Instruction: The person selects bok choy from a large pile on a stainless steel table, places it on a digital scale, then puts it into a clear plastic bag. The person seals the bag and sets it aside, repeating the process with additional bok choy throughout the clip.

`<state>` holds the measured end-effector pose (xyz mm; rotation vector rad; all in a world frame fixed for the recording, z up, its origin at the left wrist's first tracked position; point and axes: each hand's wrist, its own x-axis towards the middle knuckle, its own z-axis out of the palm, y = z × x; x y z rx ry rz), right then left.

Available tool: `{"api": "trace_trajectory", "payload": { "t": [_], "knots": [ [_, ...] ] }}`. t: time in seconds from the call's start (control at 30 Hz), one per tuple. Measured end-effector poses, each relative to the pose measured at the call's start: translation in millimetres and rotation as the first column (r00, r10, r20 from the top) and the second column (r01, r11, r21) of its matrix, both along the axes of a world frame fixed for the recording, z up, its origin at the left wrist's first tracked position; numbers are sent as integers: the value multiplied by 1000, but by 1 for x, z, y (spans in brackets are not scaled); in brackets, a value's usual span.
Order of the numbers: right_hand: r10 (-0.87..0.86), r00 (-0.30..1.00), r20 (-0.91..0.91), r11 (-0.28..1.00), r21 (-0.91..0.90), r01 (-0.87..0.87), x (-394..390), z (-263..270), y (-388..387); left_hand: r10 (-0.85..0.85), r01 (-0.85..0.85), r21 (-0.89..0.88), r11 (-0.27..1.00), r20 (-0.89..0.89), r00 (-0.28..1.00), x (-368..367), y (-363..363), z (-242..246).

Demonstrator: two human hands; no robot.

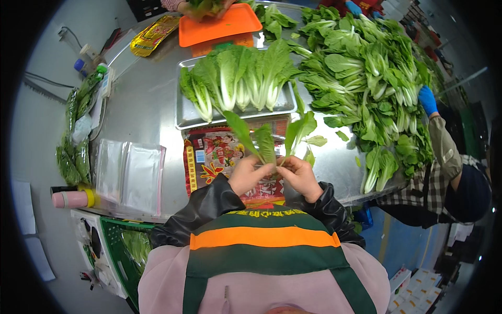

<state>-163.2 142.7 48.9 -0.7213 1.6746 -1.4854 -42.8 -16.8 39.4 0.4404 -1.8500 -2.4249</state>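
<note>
Near the table's front edge, my left hand [250, 174] pinches the base of a few green leaves [263, 144]. Close beside it on the right, my right hand [300, 176] holds a small leafy green stalk [296, 131] by its lower end. The fingertips of both hands nearly meet. Under them lies a printed red plastic sack [213, 157]. Beyond the sack is a metal tray [235, 114] with several heads of leafy greens [227, 80] in a row, their pale stems towards me. Loose leaves [317, 140] lie right of my right hand.
A large heap of leafy greens [364, 66] covers the table's right side, with a gloved co-worker [427, 100] beside it. Clear plastic bags [129, 176] lie left, near a pink bottle [70, 199]. Another person's hands work above an orange tray [219, 25]. A green crate [117, 251] stands lower left.
</note>
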Motion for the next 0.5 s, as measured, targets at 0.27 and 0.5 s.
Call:
{"api": "trace_trajectory", "payload": {
  "t": [0.27, 0.5],
  "knots": [
    [-490, 601, 632, 679, -154, 717, -40, -22, 7, 308, -330, -91, 940, -195, 931, -26, -42, 64],
    [-375, 909, 183, 923, -11, 384, -28, -31, 15, 380, -450, -836, 315, -323, 867, -16, -104, 66]
  ]
}}
